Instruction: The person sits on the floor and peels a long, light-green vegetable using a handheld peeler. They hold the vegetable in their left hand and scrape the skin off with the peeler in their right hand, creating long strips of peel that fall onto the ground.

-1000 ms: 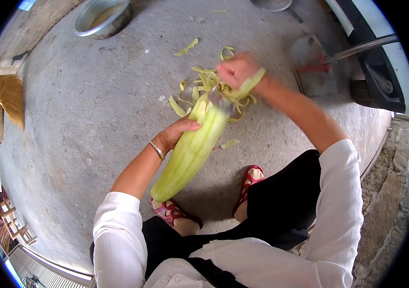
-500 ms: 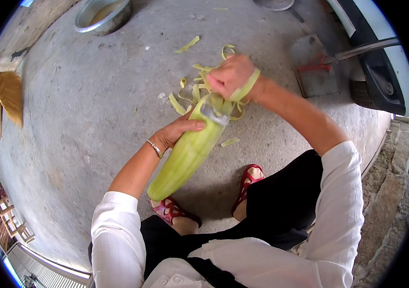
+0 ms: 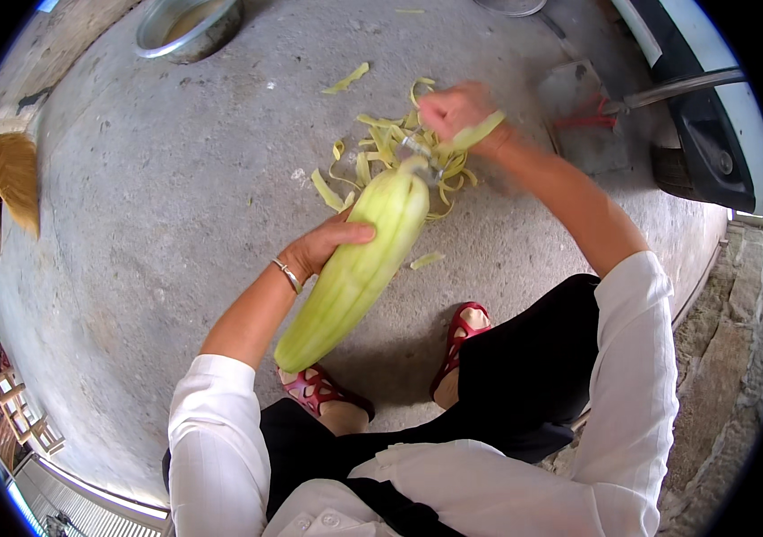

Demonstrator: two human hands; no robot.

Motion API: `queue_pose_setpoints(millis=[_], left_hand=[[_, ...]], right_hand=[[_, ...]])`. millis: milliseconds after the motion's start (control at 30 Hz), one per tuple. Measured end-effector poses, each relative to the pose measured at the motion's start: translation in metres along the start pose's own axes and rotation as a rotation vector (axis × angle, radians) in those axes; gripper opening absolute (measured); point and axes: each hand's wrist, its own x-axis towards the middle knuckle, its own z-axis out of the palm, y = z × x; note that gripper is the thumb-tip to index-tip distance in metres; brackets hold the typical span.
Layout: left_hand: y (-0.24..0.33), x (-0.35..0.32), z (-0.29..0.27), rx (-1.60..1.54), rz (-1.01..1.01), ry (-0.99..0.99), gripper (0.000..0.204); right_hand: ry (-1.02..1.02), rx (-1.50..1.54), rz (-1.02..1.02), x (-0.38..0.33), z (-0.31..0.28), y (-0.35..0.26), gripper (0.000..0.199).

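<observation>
My left hand (image 3: 328, 243) is wrapped round the side of a long, pale green gourd (image 3: 354, 268), thumb on top. The gourd is held at a slant, its lower end above my left foot. At its far end the skin is off and the flesh looks pale. Just past that end, my right hand (image 3: 460, 116) is closed on a peeler (image 3: 419, 148), whose metal part shows blurred below the fist. A strip of peel (image 3: 478, 132) hangs across my right wrist. Curled peel strips (image 3: 381, 139) lie heaped on the floor beneath.
A metal basin (image 3: 189, 31) stands on the concrete floor (image 3: 175, 197) at the far left. Far right are a dustpan-like flat thing (image 3: 583, 116) with something red on it and a dark-and-white machine (image 3: 712, 134). A straw broom head (image 3: 10, 179) is at the left edge.
My right hand with the peeler has moved up and away, off the gourd's far end. My left hand and the gourd have barely shifted.
</observation>
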Motion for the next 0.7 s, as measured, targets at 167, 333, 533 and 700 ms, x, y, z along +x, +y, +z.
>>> queue_pose_setpoints(millis=[167,333,533,700], left_hand=[[0.007,-0.003,-0.003,0.014,-0.017,0.030,0.077],[0.005,-0.003,-0.006,-0.001,-0.010,0.005,0.077],[0.009,-0.001,-0.010,0.059,0.014,0.024,0.076],[0.008,0.000,-0.005,0.052,0.028,0.006,0.076]], right_hand=[[0.125,0.081,0.106,0.004,-0.009,-0.016,0.026],[0.087,0.040,-0.067,0.005,-0.002,-0.027,0.020],[0.151,0.102,0.006,0.012,-0.012,-0.029,0.020],[0.165,-0.125,-0.169,0.008,-0.002,0.003,0.025]])
